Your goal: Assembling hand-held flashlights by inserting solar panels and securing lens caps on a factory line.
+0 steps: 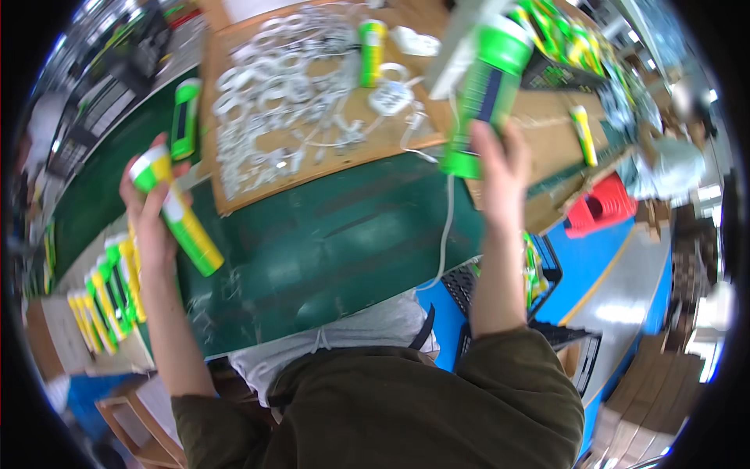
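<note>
My left hand (pixel 151 209) is wrapped round a yellow and green flashlight (pixel 190 230), its pale head tilted up and left above the table's left part. Raised at the upper right, my right hand (pixel 504 168) grips a green flashlight (pixel 478 94) with a long dark panel down its side; motion blurs it a little. Another green flashlight (pixel 184 121) lies beyond my left hand. A yellow one (pixel 372 55) stands on the wooden board (pixel 332 173), among many coiled white cables (pixel 285 86).
The green table (pixel 336 250) spans the middle. Several flashlights (pixel 105 297) lie in a row at the left. One yellow flashlight (pixel 583 134) rests on cardboard at the right, near a red plastic bin (pixel 600 205). A white cable (pixel 448 227) hangs over the front edge. Black crates (pixel 551 266) sit below right.
</note>
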The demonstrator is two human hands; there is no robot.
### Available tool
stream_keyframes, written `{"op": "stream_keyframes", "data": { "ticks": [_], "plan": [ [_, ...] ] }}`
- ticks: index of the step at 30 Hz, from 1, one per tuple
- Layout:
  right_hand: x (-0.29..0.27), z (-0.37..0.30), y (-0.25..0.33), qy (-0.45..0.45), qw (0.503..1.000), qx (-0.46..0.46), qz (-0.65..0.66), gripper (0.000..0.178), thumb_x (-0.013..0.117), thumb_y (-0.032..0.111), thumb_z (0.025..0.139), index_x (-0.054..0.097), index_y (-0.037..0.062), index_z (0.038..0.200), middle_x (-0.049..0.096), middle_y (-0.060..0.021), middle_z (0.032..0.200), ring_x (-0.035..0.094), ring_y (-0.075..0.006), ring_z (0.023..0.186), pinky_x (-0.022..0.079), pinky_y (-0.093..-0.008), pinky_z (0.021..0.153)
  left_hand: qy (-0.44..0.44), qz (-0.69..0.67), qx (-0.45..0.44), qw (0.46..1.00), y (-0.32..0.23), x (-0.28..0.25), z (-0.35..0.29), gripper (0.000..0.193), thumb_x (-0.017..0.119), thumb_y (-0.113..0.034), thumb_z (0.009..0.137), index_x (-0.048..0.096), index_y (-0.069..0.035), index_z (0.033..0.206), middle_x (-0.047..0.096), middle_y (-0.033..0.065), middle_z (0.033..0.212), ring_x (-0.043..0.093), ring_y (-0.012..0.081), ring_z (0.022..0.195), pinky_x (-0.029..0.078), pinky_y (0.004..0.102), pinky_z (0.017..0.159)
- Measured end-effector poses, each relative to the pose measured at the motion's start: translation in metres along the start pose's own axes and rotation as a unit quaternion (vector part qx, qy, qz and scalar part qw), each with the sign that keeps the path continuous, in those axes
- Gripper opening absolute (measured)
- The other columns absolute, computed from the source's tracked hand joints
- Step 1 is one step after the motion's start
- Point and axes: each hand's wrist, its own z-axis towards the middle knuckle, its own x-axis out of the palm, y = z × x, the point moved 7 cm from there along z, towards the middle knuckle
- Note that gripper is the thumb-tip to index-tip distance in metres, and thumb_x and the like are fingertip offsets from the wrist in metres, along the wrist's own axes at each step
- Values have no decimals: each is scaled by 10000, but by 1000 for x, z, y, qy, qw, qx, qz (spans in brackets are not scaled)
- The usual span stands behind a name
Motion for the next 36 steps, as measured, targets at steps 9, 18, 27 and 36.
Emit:
{"op": "stream_keyframes", "data": {
  "ticks": [9, 18, 27, 36],
  "plan": [
    [-311, 97, -169, -14, 869, 164, -467, 578, 600, 460, 921, 654, -82, 1113, 667, -134, 907, 618, -218, 851, 480, -336, 747, 60, -289, -77, 952, 50, 46, -12, 489, 523, -267, 967, 344, -84, 1384, 519, 136, 1301, 662, 272, 929, 566, 452, 843],
    [-268, 100, -103, -145, 757, -10, -638, 396, 547, 311, 966, 610, -25, 1165, 660, -215, 1112, 649, -347, 1001, 505, -415, 852, 35, -291, -156, 943, 70, 30, -27, 514, 439, -489, 971, 525, -75, 1262, 650, 134, 962, 650, 214, 748, 527, 290, 712],
    [57, -2, -45, 147, 961, -159, -172, 125, 630, 60, 927, 657, 22, 1043, 620, 10, 896, 545, -56, 798, 450, -207, 711, 49, -291, -93, 951, 68, 31, -27, 416, 560, -351, 951, 376, -138, 1257, 556, 91, 1167, 624, 215, 959, 545, 364, 741],
    [215, -54, -20, 326, 943, -66, -8, 230, 690, 65, 871, 635, 76, 1094, 520, 72, 721, 394, -10, 617, 291, -189, 547, 40, -244, -107, 963, 66, 35, -33, 440, 449, -448, 988, 398, -128, 1286, 634, 139, 1059, 653, 234, 944, 546, 371, 788]
  ]
}}
